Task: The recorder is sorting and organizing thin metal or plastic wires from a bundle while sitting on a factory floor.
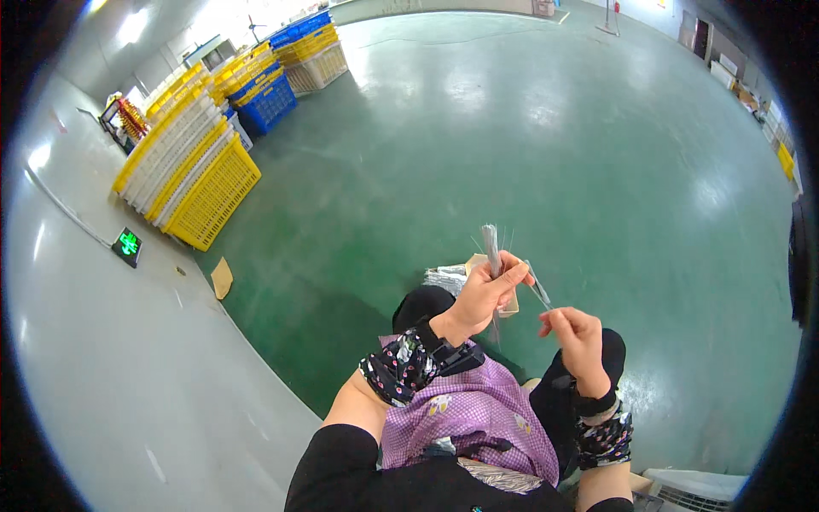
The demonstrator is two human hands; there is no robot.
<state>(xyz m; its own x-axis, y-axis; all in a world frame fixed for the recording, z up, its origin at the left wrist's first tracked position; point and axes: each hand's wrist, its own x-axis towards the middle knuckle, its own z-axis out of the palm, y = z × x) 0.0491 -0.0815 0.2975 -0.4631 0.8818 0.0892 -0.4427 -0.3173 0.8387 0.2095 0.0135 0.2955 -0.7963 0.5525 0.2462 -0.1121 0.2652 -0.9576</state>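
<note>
Just right of the frame's centre, the left hand [488,294] grips a bundle of thin grey strips [490,243] upright, likely to keep them together, while the right hand [578,337] pinches one strip [538,293] (pulled aside) over the green floor [512,128].

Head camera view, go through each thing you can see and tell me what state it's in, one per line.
Left hand: raised, shut on a bundle of thin grey strips.
Bundle of thin grey strips: upright, ends fanning out on top.
Right hand: pinching a single thin strip.
Single thin strip: tilted, apart from the bundle.
Yellow crates: stacked by the wall.
Blue crates: stacked.
Purple apron: worn, over the lap.
</note>
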